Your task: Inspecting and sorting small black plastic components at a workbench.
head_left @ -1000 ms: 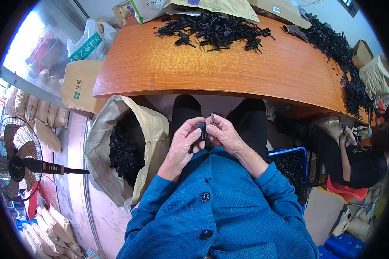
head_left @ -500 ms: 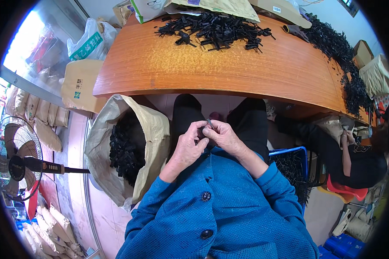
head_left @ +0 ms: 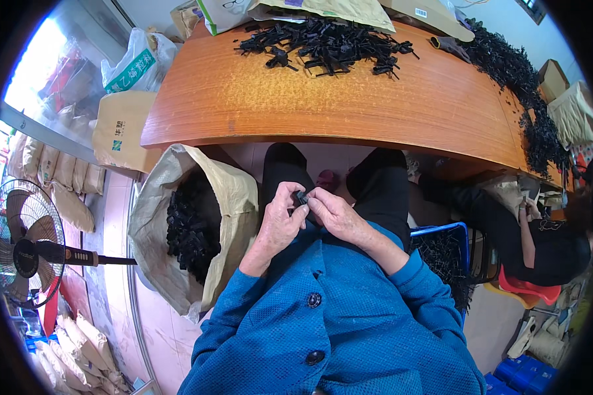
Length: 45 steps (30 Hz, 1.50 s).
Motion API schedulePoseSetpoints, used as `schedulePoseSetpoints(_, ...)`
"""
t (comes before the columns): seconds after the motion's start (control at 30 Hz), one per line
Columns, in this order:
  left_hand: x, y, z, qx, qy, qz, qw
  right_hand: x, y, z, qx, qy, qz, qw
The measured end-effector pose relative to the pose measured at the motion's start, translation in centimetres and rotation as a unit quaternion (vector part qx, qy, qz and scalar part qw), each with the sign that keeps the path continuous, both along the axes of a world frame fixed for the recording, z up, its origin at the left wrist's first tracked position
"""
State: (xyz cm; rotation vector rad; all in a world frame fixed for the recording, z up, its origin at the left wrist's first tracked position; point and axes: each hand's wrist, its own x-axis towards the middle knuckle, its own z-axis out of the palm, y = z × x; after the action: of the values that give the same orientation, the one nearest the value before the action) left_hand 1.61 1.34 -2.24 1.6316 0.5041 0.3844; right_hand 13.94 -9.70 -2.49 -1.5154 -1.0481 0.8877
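Observation:
Over my lap, my left hand [head_left: 281, 220] pinches a small black plastic part [head_left: 301, 197] between thumb and forefinger. My right hand [head_left: 334, 214] meets it from the other side, its fingertips closed on the same part. Much of the part is covered by my fingers, so its full shape is hidden. To the left of my legs stands an open woven sack [head_left: 237, 204] with many black plastic parts [head_left: 190, 227] inside. A blue crate [head_left: 466, 247] to the right of my lap holds thin black pieces [head_left: 441, 257].
A wooden table [head_left: 270, 108] spans the space ahead, bearing a heap of black parts [head_left: 329, 43] and a longer pile [head_left: 507, 72] at right. A fan [head_left: 26, 253] stands at left. Another person [head_left: 540, 247] sits at the right.
My hands have shifted slightly left. The fingers have changed their grip, and the black part now shows more between the fingertips of both hands.

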Motion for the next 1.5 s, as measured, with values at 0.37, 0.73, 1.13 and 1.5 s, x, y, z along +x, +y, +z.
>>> schedulePoseSetpoints(0.37,0.3,-0.4,-0.1,0.218,-0.006,0.077,0.973,-0.4,1.1,-0.8,0.027,-0.002,-0.009,1.000)
schedulePoseSetpoints(0.73,-0.4,-0.2,1.6,0.231,-0.025,0.114,0.966,0.0,2.3,0.8,0.027,0.047,0.056,0.997)
schedulePoseSetpoints(1.13,-11.7,8.1,5.4,0.187,0.073,0.372,0.906,18.8,10.2,1.1,0.013,-0.292,-0.317,0.902)
schedulePoseSetpoints(1.5,-12.7,9.5,3.2,0.544,0.180,0.285,0.768,24.0,14.6,1.0,-0.099,-0.408,-0.319,0.850)
